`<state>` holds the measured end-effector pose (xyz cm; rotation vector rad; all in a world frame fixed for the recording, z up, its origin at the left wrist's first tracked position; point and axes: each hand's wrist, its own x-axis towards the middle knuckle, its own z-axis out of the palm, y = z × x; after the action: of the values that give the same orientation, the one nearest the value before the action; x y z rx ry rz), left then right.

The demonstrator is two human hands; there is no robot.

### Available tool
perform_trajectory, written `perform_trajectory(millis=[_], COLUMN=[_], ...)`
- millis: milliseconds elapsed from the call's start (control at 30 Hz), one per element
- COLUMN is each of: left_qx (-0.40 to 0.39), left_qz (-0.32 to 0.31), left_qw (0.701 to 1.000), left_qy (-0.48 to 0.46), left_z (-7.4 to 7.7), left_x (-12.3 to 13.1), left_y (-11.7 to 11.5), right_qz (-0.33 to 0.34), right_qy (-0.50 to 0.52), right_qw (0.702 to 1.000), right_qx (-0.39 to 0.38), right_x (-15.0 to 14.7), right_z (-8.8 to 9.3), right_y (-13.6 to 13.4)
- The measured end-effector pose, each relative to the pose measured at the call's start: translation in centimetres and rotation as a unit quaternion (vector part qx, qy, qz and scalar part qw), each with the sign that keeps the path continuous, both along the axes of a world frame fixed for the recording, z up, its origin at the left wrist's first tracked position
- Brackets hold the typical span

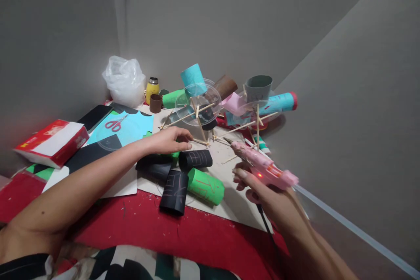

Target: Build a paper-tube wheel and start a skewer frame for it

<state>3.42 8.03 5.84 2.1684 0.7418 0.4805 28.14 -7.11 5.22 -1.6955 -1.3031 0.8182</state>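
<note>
My right hand (262, 188) grips a pink hot glue gun (267, 164) with a lit orange light. Its tip points left toward wooden sticks, and a black cord hangs below. My left hand (172, 139) is closed at the end of a thin wooden stick (200, 142), low on a stick frame. On that frame sits a round clear plastic disc (180, 107) with a blue paper tube (194, 79) leaning on it. A second stick frame (257, 127) stands to the right under a grey tube (259, 88). Near my left hand lie black tubes (173, 192) and a green tube (206, 187).
Red-handled scissors (113, 126) rest on blue paper (139, 124) at left, near a red-and-white box (50, 142). A plastic bag (124, 81) and a yellow bottle (152, 90) stand behind. Grey walls border the red surface (210, 236); a blue tube (278, 103) lies at right.
</note>
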Motion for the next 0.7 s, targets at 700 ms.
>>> perform_trajectory(millis=[700], left_qx=[0.084], left_qz=[-0.09], left_qw=[0.988], left_qy=[0.091], left_z=[-0.7], left_x=[1.3], left_y=[1.2], right_qz=[-0.006], right_qy=[0.135], right_qw=[0.984], right_qx=[-0.113], right_x=[-0.7], right_z=[-4.0], right_y=[6.3])
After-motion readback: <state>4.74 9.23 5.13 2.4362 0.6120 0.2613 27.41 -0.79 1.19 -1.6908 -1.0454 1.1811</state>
